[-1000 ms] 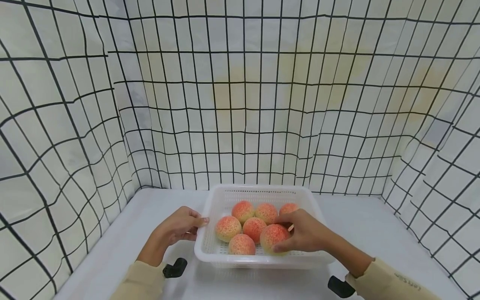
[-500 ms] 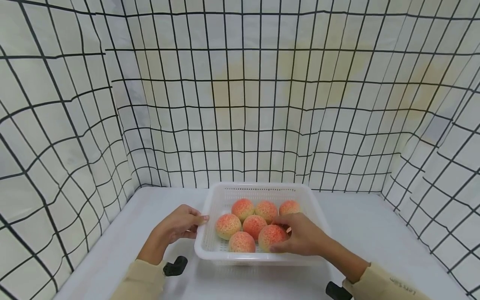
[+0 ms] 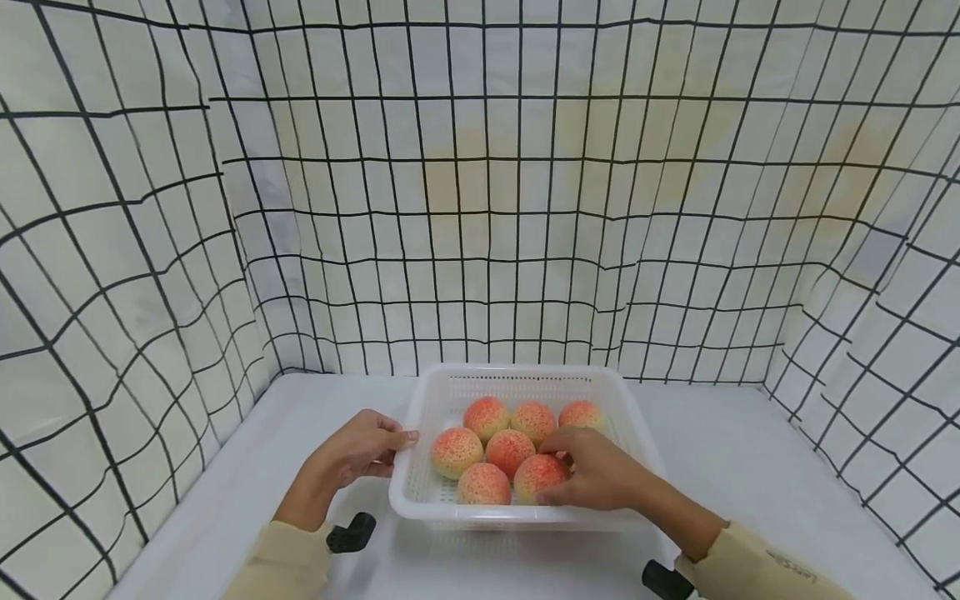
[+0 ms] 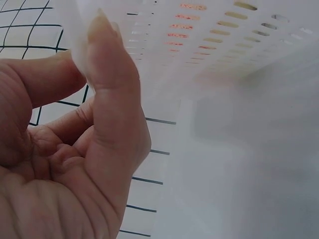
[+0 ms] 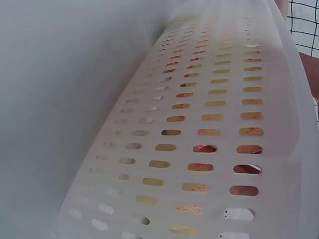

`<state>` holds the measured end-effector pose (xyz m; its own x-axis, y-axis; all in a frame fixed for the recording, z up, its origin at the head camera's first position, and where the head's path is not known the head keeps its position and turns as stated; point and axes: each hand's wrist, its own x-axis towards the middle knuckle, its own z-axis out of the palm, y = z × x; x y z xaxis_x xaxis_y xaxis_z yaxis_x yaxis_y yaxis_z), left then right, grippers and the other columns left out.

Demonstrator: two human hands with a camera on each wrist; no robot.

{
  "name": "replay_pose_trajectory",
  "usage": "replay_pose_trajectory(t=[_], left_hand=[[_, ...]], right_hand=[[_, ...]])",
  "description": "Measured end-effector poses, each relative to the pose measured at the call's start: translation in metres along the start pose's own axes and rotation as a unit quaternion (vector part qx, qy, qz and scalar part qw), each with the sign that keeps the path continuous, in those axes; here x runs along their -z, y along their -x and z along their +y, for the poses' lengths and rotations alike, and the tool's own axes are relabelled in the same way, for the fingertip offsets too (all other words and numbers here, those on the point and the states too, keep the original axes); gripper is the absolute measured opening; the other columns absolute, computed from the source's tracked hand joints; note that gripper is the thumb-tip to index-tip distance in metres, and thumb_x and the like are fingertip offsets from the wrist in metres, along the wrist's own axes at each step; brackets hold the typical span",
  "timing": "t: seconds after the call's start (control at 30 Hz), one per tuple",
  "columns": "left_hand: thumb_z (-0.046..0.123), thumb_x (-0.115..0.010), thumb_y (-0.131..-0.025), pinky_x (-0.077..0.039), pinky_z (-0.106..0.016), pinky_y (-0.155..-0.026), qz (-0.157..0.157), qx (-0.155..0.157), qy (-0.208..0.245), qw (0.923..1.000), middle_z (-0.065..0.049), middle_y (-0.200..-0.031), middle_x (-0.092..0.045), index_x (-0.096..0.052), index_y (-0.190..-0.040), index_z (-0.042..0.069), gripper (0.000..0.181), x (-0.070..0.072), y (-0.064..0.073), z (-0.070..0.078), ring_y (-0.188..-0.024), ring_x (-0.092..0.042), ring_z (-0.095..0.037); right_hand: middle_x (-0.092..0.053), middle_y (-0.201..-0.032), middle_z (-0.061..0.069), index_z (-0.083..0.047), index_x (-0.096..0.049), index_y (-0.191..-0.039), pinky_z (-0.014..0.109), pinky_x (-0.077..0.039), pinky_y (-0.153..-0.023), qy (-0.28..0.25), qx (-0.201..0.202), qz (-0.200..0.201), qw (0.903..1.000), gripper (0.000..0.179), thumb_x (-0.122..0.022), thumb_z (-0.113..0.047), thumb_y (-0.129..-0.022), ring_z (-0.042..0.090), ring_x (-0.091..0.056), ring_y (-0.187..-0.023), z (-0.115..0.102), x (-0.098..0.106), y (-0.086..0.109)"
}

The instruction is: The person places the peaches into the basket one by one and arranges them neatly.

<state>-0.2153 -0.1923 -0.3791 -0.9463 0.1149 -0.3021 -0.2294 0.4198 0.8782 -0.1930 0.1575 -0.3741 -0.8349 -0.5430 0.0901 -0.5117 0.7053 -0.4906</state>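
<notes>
A white slotted plastic basket (image 3: 525, 517) stands on the table with several red-and-yellow speckled peaches (image 3: 487, 418) in it. My left hand (image 3: 358, 450) pinches the basket's left rim; in the left wrist view the thumb (image 4: 113, 74) lies along the rim with fingers curled beneath. Inside the front right of the basket, my right hand (image 3: 600, 471) grips a peach (image 3: 538, 477) between thumb and fingers. That peach sits close beside the middle one (image 3: 510, 451) and the front one (image 3: 483, 484). In the right wrist view the basket's slotted wall (image 5: 224, 109) fills most of the picture, hiding the grip.
A white-covered table (image 3: 727, 467) lies under the basket. Black netting (image 3: 525, 208) over white sheeting encloses the back and both sides. Another peach (image 3: 581, 415) lies at the back right of the basket, just beyond my right hand.
My right hand has shifted a little left with the front right peach, bringing it closer to the peaches beside it. The left hand keeps its hold on the rim.
</notes>
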Motion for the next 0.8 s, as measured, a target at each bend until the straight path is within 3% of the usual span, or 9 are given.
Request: replay_pose_trajectory(t=[0.13,0.67,0.8], left_hand=[[0.022,-0.071,-0.100,-0.063,-0.034,-0.069,0.001,-0.002,-0.003,1.0000,-0.010,-0.094,-0.077,-0.073,-0.113,-0.007,0.032,0.002,0.001,0.000,-0.076,-0.070,-0.018],[0.024,-0.073,-0.099,-0.064,-0.036,-0.070,0.010,-0.007,-0.015,0.9998,-0.010,-0.094,-0.076,-0.074,-0.110,-0.004,0.030,0.001,-0.003,-0.005,-0.075,-0.069,-0.019],[0.025,-0.073,-0.099,-0.064,-0.037,-0.071,0.022,-0.013,-0.035,0.9991,-0.010,-0.096,-0.076,-0.074,-0.110,-0.003,0.031,0.001,-0.002,-0.003,-0.076,-0.068,-0.019]], right_hand=[[-0.073,-0.103,-0.008,-0.012,-0.076,-0.113,0.026,-0.048,-0.076,0.003,-0.003,0.000,1.0000,0.048,-0.091,-0.039,-0.076,0.010,-0.055,-0.091,0.000,-0.004,-0.003],[-0.073,-0.110,-0.005,-0.013,-0.077,-0.111,0.039,-0.054,-0.092,0.025,-0.042,-0.013,0.9987,0.045,-0.089,-0.041,-0.079,0.010,-0.059,-0.100,-0.005,-0.016,-0.004],[-0.073,-0.104,-0.007,-0.015,-0.078,-0.109,0.035,-0.052,-0.086,0.021,-0.052,-0.009,0.9984,0.041,-0.090,-0.039,-0.078,0.010,-0.058,-0.095,-0.005,-0.018,-0.005]])
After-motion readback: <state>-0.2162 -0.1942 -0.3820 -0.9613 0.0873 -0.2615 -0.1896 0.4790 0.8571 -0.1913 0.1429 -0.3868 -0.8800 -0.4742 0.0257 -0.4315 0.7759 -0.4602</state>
